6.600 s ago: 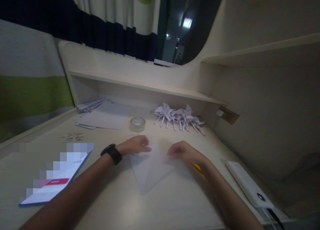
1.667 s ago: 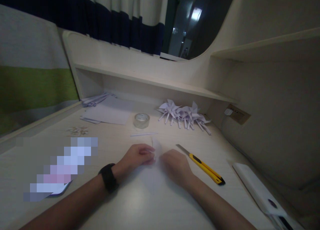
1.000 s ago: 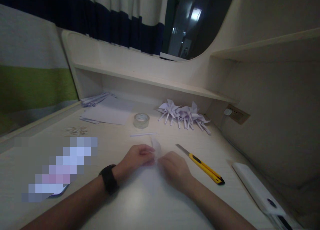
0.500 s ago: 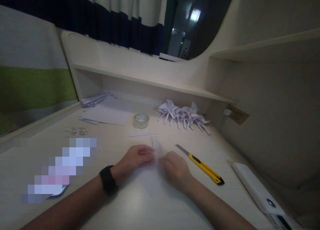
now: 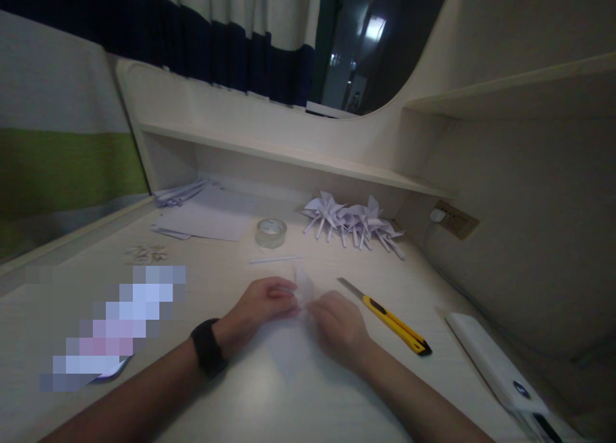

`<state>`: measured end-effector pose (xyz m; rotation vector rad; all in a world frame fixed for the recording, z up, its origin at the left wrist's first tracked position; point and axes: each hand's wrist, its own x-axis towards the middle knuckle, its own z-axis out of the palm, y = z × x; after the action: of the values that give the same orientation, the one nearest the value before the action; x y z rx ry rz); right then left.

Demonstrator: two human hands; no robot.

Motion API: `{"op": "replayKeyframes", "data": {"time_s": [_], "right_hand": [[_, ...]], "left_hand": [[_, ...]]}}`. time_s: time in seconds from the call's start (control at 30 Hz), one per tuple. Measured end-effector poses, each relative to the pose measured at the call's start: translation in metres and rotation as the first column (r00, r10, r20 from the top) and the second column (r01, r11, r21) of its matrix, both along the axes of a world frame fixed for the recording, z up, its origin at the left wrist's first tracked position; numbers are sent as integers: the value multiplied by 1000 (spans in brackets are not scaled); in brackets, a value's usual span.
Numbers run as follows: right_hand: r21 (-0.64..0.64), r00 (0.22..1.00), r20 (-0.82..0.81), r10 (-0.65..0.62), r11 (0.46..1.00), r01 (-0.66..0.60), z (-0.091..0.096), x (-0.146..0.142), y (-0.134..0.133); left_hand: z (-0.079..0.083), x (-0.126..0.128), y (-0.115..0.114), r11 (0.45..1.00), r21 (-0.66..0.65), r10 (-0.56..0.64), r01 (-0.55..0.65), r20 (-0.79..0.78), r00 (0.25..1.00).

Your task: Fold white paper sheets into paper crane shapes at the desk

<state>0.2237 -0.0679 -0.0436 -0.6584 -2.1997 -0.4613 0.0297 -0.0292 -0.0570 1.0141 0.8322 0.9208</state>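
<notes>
Your left hand point(image 5: 262, 305) and right hand point(image 5: 337, 324) meet near the middle of the desk point(image 5: 289, 398). Fingers are curled closed, both pinching the folded paper point(image 5: 303, 289) raised between them. A yellow utility knife point(image 5: 392, 321) lies just right, and a tape roll point(image 5: 271, 232) sits farther back.

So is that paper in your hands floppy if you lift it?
Likely floppy: the white paper is thin, one flap standing up where the left hand and right hand pinch it. Probably very light. Its creases may stiffen it slightly.
</notes>
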Motion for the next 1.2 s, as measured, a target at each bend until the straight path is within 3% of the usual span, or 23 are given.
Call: {"op": "replayKeyframes", "data": {"time_s": [0.43, 1.2], "right_hand": [[6, 1000, 0, 5, 1000, -5, -2, 1, 1], [4, 1000, -1, -18, 1000, 18, 0, -2, -2]], "left_hand": [[7, -2, -4, 1000, 21, 1, 0, -32, 999], [-4, 2, -1, 996, 84, 24, -18, -62, 998]]}}
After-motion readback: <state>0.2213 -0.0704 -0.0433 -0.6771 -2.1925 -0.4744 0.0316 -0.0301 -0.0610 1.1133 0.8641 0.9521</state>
